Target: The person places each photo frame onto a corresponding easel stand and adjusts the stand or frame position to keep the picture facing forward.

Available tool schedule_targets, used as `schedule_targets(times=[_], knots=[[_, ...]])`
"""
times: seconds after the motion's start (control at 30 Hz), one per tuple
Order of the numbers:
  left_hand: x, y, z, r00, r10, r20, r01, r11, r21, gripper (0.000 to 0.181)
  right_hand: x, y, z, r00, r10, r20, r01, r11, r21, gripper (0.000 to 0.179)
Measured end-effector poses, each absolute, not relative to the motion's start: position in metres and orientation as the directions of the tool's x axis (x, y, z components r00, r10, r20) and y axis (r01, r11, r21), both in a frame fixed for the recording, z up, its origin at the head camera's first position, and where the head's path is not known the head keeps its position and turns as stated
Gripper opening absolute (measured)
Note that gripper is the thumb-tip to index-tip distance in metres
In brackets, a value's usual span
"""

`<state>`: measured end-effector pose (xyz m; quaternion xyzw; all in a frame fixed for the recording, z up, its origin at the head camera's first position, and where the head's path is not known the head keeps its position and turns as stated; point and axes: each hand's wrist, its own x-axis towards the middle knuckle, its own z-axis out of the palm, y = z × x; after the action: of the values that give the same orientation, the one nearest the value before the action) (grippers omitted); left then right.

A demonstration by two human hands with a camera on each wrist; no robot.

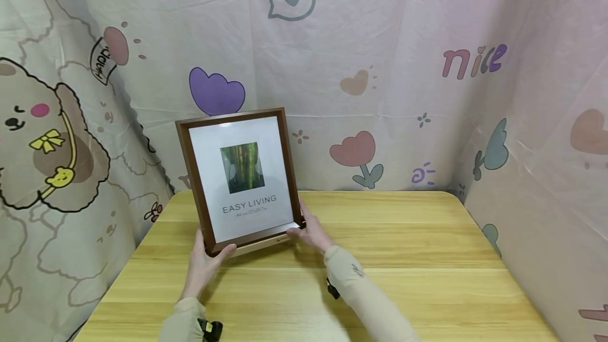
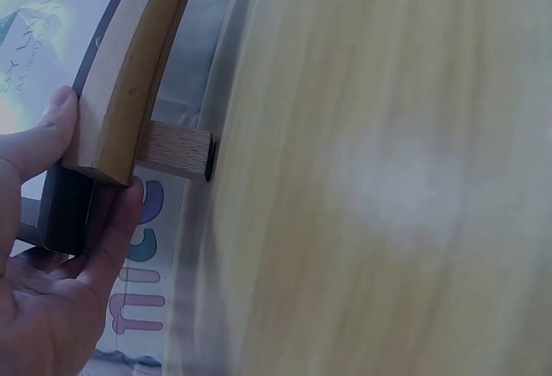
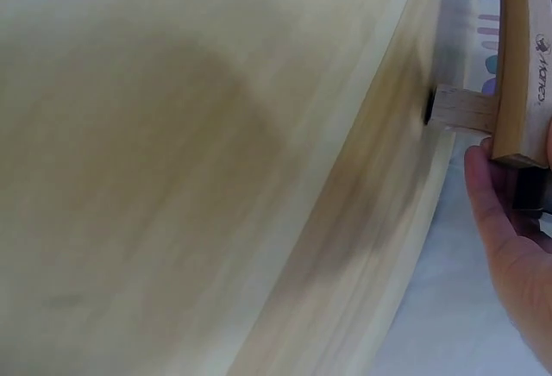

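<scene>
A brown picture frame (image 1: 241, 173) with a bamboo print and the words "EASY LIVING" leans back, turned slightly, at the left of the table. Under its lower edge runs a light wooden ledge (image 1: 258, 245) of a stand. A short wooden foot (image 2: 177, 149) with a dark tip juts from below the ledge. My left hand (image 1: 203, 267) grips the lower left corner, thumb in front and fingers behind. At the lower right corner, my right hand (image 1: 311, 231) holds frame and ledge the same way. The stand's back is hidden behind the frame.
The frame and stand are on a wood-grain table (image 1: 404, 257), toward its far left edge. A printed cloth backdrop (image 1: 304, 67) hangs close behind the table and along both sides. Wrist cameras (image 1: 211, 330) are strapped over the beige sleeves (image 1: 368, 294).
</scene>
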<state>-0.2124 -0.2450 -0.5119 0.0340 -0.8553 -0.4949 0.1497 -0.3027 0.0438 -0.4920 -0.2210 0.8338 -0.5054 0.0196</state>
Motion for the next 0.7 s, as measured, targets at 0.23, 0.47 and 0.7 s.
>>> schedule_targets(times=[0.23, 0.47, 0.7], knots=[[-0.216, -0.239, -0.512, -0.957, -0.192, 0.218, 0.090, 0.518, 0.851, 0.100, -0.303, 0.051, -0.493, -0.913, -0.365, 0.179, -0.330, 0.407, -0.852, 0.106], [-0.219, -0.232, -0.511, -0.958, -0.176, 0.228, 0.109, 0.510, 0.853, 0.103, -0.303, 0.059, -0.494, -0.919, -0.355, 0.170, -0.317, 0.413, -0.854, 0.106], [-0.223, -0.226, -0.511, -0.964, -0.159, 0.214, 0.106, 0.505, 0.856, 0.106, -0.301, 0.066, -0.494, -0.929, -0.331, 0.166, -0.306, 0.434, -0.847, 0.105]])
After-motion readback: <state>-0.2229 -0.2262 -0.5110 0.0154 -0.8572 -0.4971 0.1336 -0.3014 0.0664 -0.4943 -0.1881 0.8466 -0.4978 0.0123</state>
